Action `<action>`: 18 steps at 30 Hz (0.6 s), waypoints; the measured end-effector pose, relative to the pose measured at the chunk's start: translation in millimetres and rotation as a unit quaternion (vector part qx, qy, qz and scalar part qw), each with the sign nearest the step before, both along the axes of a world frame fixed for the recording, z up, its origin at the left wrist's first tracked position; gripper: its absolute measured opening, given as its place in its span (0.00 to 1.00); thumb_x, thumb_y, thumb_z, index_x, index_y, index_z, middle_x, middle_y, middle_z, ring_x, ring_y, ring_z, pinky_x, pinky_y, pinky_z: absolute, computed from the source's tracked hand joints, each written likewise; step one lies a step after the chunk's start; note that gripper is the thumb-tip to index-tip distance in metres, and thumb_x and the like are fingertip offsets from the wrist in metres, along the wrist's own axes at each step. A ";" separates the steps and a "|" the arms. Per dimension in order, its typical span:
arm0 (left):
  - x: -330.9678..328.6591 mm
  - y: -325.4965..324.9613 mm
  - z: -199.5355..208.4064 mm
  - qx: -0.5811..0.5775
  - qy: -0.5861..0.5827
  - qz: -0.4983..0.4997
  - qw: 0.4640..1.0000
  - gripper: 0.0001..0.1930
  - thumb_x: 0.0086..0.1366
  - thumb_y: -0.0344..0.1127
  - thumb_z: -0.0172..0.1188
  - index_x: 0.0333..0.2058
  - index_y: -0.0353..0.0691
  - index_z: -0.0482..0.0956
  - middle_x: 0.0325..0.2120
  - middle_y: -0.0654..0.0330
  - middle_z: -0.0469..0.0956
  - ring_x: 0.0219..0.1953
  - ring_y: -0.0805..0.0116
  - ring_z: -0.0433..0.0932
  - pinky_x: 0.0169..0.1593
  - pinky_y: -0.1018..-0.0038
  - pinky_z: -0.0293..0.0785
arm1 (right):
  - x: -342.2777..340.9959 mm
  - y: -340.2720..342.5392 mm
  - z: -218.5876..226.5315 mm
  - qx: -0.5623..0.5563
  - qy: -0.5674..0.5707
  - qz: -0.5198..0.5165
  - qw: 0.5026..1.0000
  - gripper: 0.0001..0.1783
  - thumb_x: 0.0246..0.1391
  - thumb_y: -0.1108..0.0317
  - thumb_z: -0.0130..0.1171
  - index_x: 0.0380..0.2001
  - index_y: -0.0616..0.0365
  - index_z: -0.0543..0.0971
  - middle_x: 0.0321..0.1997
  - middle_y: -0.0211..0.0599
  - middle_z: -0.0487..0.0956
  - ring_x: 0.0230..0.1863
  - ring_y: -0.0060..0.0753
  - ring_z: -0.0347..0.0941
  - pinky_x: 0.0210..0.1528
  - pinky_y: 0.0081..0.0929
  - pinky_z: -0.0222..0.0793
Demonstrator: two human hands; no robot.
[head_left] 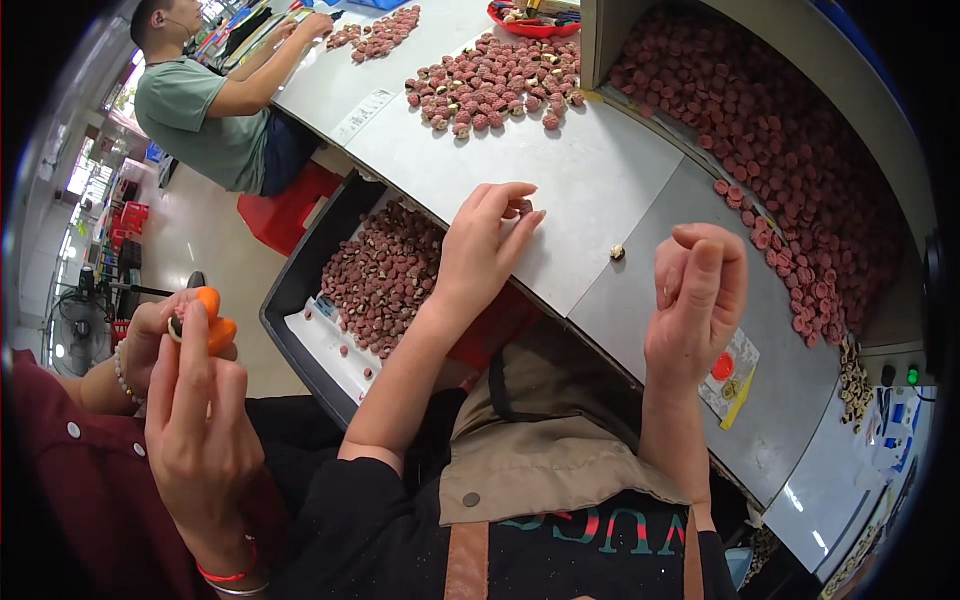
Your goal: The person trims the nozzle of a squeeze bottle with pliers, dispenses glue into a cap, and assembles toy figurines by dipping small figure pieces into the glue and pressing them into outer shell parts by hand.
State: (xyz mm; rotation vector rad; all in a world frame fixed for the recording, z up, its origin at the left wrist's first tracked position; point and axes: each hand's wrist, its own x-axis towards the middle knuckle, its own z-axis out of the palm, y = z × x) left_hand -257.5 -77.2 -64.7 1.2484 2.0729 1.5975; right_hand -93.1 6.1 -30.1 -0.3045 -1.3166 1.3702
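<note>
Above the grey-white table, my left hand [485, 240] pinches a small brownish-red piece [525, 207] between thumb and fingertips. My right hand [698, 300] is raised over the table to the right, its fingers curled in against the thumb; anything inside them is hidden. Between the two hands a small pale-and-dark piece [617, 253] lies on the tabletop. Farther back spreads a pile of bumpy, lychee-like red balls [490, 85], some showing pale and dark parts. Many red cup-shaped half shells [780, 150] fill the bin at the right and spill over its front edge.
Left of my left arm, a dark tray [290, 290] holds many dull-red balls. A co-worker's hands [195, 390] with orange finger covers work close by at left. Another person [200, 110] sits at the far left. A red dish of tools [535, 22] stands behind the pile.
</note>
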 end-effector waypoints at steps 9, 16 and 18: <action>-20.1 39.3 17.2 -0.049 0.003 -0.087 0.995 0.12 0.63 0.32 0.57 0.43 0.34 0.73 0.35 0.58 0.79 0.35 0.73 0.77 0.38 0.75 0.74 | -0.6 0.9 -1.7 0.012 -0.006 -0.014 1.000 0.11 0.63 0.63 0.48 0.39 0.61 0.73 0.26 0.24 0.65 0.22 0.13 0.53 0.23 0.14 0.48; 34.7 24.2 63.5 0.038 -0.301 -0.294 0.906 0.26 0.63 0.42 0.60 0.52 0.31 0.65 0.35 0.57 0.78 0.36 0.75 0.77 0.39 0.79 0.73 | 4.8 -1.0 -1.6 0.134 -0.187 -0.020 0.973 0.16 0.58 0.73 0.55 0.51 0.60 0.72 0.46 0.30 0.72 0.36 0.15 0.66 0.39 0.13 0.65; 34.3 16.7 71.2 0.022 -0.361 -0.288 0.887 0.27 0.62 0.45 0.60 0.52 0.31 0.65 0.33 0.57 0.79 0.34 0.75 0.77 0.39 0.79 0.73 | 0.7 0.2 -2.5 0.147 -0.169 -0.033 0.974 0.16 0.60 0.70 0.53 0.51 0.61 0.72 0.44 0.29 0.72 0.33 0.14 0.64 0.34 0.12 0.62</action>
